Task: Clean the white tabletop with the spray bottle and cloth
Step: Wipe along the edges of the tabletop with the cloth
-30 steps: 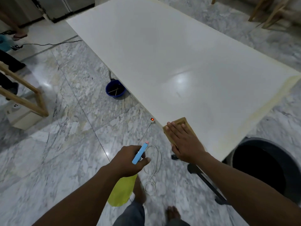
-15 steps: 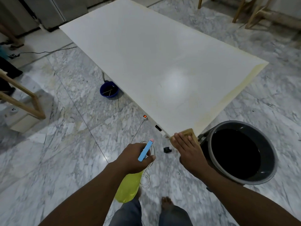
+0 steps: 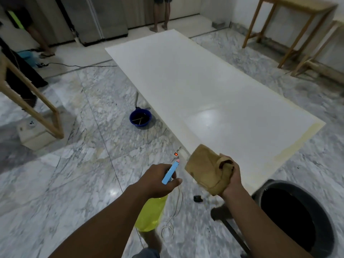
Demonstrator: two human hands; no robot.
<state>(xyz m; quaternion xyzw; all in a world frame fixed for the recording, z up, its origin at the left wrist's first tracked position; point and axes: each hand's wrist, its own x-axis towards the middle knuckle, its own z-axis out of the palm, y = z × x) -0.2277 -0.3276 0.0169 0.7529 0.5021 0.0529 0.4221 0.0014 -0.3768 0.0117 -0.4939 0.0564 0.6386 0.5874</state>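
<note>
Beside the surface [image 3: 204, 90] corner, cloth [image 3: 204, 170] is gripped by right hand [image 3: 231, 180], spray bottle [image 3: 150, 215] by left hand [image 3: 160, 178].
Yellowed near edge [image 3: 290, 144] seems unwiped.

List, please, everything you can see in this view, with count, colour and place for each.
tabletop: 1, white, centre, running away from the camera
cloth: 1, tan, bunched in the right grip by the table's near corner
spray bottle: 1, yellow with blue head, in the left grip, off the table
basin: 1, blue, on the floor beside the table's left edge
bin: 1, dark, on the floor, lower right
cable: 1, white, on the floor near the bottle
wooden frames: 3, light brown, two back right, one left
other people: at least 2, far end and upper left
left grip: 1, bare hand, holds the bottle
right grip: 1, bare hand, holds the cloth
</note>
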